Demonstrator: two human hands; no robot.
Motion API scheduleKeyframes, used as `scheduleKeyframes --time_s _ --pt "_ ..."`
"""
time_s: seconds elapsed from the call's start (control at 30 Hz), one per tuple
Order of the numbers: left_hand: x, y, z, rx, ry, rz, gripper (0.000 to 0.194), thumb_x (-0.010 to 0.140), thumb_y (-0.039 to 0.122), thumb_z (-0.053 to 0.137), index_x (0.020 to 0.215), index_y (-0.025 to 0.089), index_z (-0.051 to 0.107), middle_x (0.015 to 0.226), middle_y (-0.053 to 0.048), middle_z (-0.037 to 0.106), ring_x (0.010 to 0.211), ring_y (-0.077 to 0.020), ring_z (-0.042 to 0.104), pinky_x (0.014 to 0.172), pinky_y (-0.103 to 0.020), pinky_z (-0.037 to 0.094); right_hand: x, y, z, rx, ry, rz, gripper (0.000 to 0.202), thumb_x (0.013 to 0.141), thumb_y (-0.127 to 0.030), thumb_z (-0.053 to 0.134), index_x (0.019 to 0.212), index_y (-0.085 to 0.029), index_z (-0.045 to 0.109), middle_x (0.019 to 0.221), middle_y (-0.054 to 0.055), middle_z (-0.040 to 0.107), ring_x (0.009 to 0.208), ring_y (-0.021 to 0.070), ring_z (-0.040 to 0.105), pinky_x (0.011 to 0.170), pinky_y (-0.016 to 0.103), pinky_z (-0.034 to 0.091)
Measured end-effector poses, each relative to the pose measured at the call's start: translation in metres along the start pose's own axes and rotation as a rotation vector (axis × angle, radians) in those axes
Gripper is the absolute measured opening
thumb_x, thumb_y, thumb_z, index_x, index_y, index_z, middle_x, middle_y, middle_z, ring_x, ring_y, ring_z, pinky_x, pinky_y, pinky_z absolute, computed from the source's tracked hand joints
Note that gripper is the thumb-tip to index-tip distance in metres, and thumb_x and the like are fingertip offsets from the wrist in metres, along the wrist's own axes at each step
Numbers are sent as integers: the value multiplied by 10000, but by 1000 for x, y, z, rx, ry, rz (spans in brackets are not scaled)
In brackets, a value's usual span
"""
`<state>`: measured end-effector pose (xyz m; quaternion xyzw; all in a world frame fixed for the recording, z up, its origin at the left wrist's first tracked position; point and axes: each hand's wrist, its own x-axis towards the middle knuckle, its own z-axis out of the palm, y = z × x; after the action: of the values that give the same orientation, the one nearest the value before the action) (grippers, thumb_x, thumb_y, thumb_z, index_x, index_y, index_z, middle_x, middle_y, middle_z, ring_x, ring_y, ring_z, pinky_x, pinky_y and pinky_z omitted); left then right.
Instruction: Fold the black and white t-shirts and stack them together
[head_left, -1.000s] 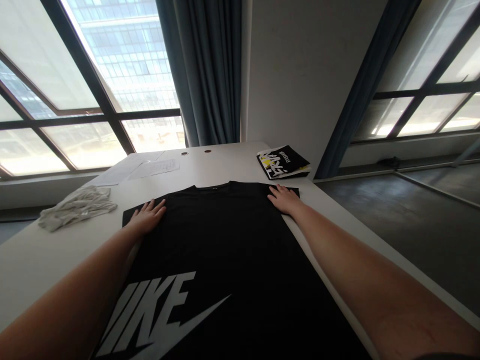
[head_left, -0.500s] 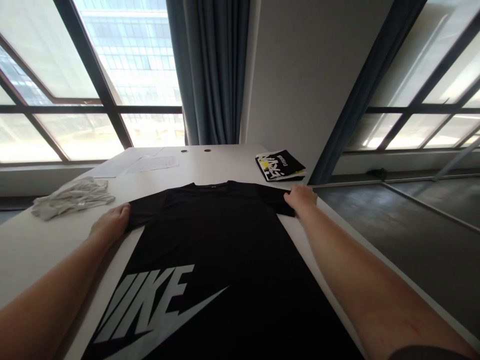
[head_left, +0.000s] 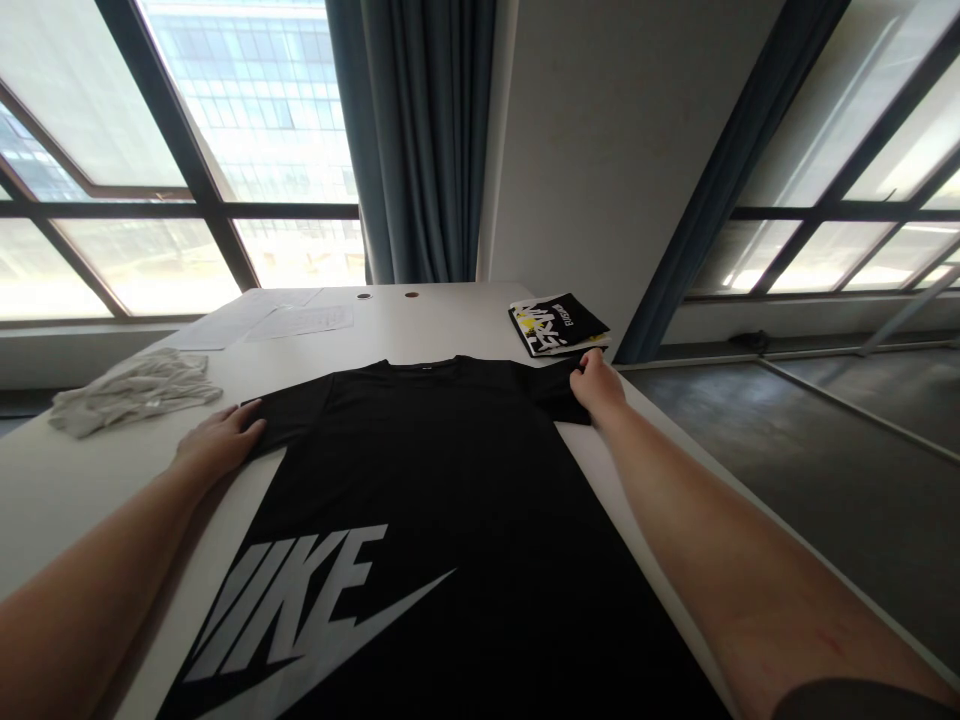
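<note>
A black T-shirt (head_left: pixel 465 480) lies spread flat, its neck at the far side and large grey lettering with a swoosh on the lower left of its front. On the left sleeve's end rests my left hand (head_left: pixel 219 438), fingers stretched out and thumb apart from them. My right hand (head_left: pixel 600 385) pinches the outer edge of the right sleeve (head_left: pixel 559 385), thumb and fingertips closed on the cloth. The shirt's bottom hem runs out of view.
The white table (head_left: pixel 442 328) carries a crumpled light-grey cloth (head_left: pixel 139 392) at left, paper sheets (head_left: pixel 300 322) at the far left, and a folded black printed item (head_left: pixel 559 325) just beyond the right sleeve. A blue curtain (head_left: pixel 420 140) hangs behind. The table's right edge borders the floor.
My left thumb has spread away from its fingers on the sleeve. My right hand has shifted slightly up, and that sleeve's outer end is raised or pulled farther out.
</note>
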<state>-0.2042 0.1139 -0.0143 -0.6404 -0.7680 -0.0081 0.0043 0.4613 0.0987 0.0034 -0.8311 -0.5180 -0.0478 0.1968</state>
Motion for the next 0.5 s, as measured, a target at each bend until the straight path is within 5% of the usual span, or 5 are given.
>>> scheduleKeyframes --time_s 0.07,0.23,0.5 --pt "-2 2 -3 0 -10 -5 671 1055 566 311 1650 261 364 1692 -141 366 1500 -362 422 1196 -492 348 2 -1 -6 24 -47 -35 423 971 -297 518 1375 -177 550 1095 151 739 968 319 690 809 395 526" --pt "-4 4 -4 17 -11 1 644 1060 548 330 1631 260 409 1680 -131 390 1512 -330 409 1202 -464 348 9 -2 -22 18 -466 -85 369 878 -248 668 1246 -242 642 1007 57 744 754 218 702 644 299 543" --pt "-4 4 -3 -1 39 18 631 1068 517 345 1638 248 383 1627 -150 470 1403 -361 534 1134 -472 421 4 -14 -32 -70 -260 -67 589 829 -144 638 1408 -196 545 1115 151 746 900 302 708 791 362 518"
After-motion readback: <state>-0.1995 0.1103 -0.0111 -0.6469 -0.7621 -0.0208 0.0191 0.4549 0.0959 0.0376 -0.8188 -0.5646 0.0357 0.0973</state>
